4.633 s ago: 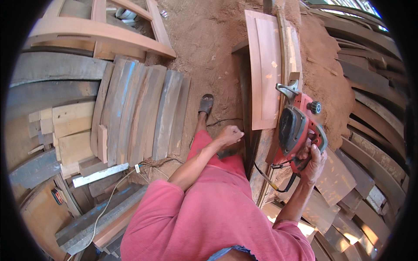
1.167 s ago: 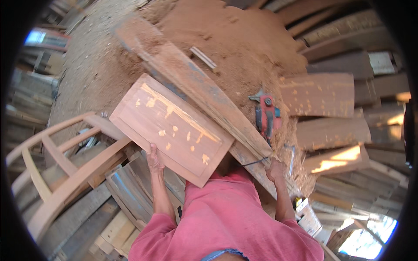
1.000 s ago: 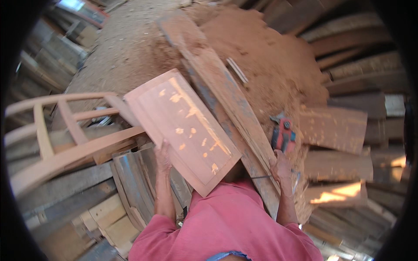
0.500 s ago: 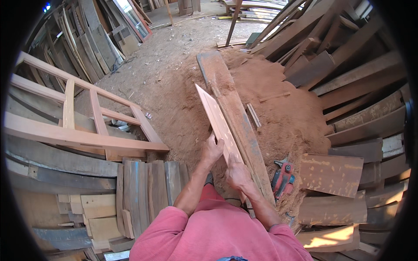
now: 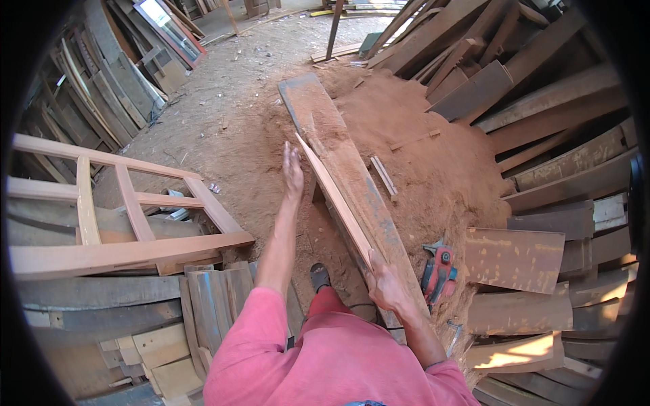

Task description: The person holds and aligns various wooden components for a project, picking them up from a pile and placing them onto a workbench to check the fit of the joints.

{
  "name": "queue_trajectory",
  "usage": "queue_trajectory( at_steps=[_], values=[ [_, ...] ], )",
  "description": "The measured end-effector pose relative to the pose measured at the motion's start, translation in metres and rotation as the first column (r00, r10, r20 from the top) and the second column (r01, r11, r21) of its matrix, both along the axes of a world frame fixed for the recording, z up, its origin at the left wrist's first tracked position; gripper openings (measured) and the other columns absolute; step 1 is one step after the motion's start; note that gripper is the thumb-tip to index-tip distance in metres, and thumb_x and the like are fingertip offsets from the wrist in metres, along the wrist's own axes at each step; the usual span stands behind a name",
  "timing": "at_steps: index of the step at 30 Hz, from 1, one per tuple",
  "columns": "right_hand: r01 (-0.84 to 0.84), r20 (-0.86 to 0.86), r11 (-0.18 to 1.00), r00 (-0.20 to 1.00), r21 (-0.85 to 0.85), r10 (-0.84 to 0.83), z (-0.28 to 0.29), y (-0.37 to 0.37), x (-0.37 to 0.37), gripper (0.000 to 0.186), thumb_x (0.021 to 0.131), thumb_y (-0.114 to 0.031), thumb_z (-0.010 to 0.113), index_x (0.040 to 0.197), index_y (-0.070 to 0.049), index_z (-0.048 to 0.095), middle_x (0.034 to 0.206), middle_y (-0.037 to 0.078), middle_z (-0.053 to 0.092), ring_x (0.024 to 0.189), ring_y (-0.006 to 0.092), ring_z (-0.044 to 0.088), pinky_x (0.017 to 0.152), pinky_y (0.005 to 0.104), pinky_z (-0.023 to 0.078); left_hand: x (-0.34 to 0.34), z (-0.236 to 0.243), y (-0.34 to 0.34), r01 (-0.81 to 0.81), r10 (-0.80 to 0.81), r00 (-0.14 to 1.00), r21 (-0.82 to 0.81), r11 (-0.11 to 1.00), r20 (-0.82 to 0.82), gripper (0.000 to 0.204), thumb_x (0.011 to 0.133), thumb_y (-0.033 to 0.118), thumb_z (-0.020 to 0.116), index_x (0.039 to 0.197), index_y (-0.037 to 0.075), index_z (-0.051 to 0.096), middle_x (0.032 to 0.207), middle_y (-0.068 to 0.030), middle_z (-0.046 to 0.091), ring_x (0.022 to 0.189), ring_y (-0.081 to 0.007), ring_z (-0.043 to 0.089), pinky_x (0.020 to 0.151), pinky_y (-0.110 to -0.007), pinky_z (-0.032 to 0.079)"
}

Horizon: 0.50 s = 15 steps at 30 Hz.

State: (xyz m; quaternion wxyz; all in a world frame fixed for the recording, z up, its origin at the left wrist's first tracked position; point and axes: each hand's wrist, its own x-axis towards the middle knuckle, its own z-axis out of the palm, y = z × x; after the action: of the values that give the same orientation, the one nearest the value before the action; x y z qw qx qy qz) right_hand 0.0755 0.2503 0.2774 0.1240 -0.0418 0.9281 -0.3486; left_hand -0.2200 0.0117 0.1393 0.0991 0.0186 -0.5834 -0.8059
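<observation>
A pale pink-brown wooden panel [image 5: 333, 195] stands on edge, lying lengthwise along a long sawdust-covered plank [image 5: 378, 206]. My left hand [image 5: 292, 169] is by the panel's far end with fingers stretched out; whether it touches the face is hard to tell. My right hand [image 5: 384, 281] grips the panel's near end. To the right of the plank's near end sits a red-and-black power planer [image 5: 440, 271], beside the sawdust.
An unfinished curved wooden frame [image 5: 128, 247] rests on stacked boards at the left. More boards [image 5: 514, 260] and leaning timber [image 5: 542, 101] line the right. A sawdust heap [image 5: 447, 183] spreads beside the plank, and a dirt path [image 5: 223, 95] runs ahead.
The planer, earlier held in my right hand, now lies down. The panel, earlier showing its broad face, has turned on edge. My left hand has moved forward along it and opened.
</observation>
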Motion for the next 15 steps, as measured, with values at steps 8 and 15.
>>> queue_trajectory(
  at_steps=[8,15],
  values=[
    [-0.004,-0.083,1.0,0.997,0.012,0.005,-0.002,-0.006,0.008,0.061,0.087,-0.004,0.058,0.145,0.01,0.044,0.083,0.033,0.067,0.077,0.051,0.067,0.068,0.0581,0.052,-0.077,-0.03,0.006,0.275,-0.225,0.961,0.497,0.823,-0.159,0.031,0.099,0.034,0.057,0.083,0.007,0.056,0.076,-0.0048,0.058,0.073,-0.019,0.057,0.077,-0.036,0.051],
    [0.026,-0.065,0.996,0.997,-0.088,-0.032,0.032,0.03,0.008,0.061,0.086,0.003,0.061,0.146,0.005,0.047,0.082,0.033,0.065,0.076,0.0528,0.065,0.07,0.0555,0.053,-0.041,0.175,0.033,-0.042,0.061,0.977,0.096,0.995,-0.203,0.043,0.109,0.037,0.042,0.072,0.014,0.045,0.063,-0.0005,0.045,0.058,-0.0124,0.047,0.053,-0.027,0.038]
  ],
)
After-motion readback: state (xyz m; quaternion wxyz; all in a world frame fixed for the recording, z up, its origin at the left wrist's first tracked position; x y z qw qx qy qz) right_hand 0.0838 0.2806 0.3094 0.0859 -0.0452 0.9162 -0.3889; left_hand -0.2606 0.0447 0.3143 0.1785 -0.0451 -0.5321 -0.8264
